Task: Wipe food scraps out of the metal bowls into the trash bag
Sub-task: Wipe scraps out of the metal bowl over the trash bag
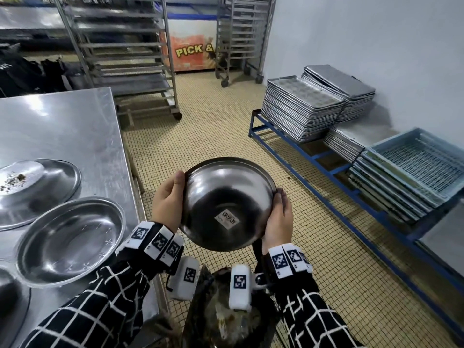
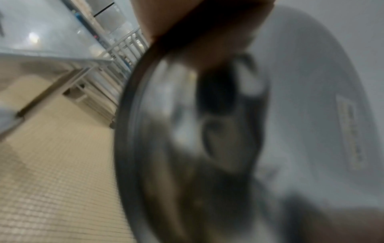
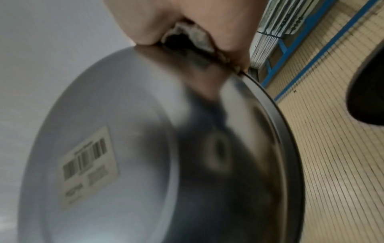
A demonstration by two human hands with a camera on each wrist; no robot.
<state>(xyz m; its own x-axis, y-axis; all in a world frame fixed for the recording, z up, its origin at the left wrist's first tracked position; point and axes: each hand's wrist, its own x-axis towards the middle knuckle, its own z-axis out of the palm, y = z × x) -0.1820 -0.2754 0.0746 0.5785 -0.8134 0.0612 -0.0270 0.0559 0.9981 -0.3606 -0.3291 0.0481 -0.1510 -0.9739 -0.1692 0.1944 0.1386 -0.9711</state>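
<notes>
**A commercial kitchen's wash-up corner**

I'm standing in the back of a commercial kitchen or bakery. A stainless steel worktable (image 1: 62,126) sits at my left, with wheeled tray racks (image 1: 120,54) behind it. Against the pale wall, stacks of metal baking trays (image 1: 301,109) rest on a low blue frame (image 1: 308,156), beside stacked plastic crates (image 1: 414,162). The floor (image 1: 213,131) is small yellowish tiles, and a chest freezer (image 1: 190,46) reading "PICK &" stands at the far end.

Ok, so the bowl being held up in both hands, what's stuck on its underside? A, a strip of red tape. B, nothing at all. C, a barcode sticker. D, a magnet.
C: a pale barcode sticker sits on the outer base of the held bowl, which faces the head camera, and the right wrist view shows it too.
</notes>
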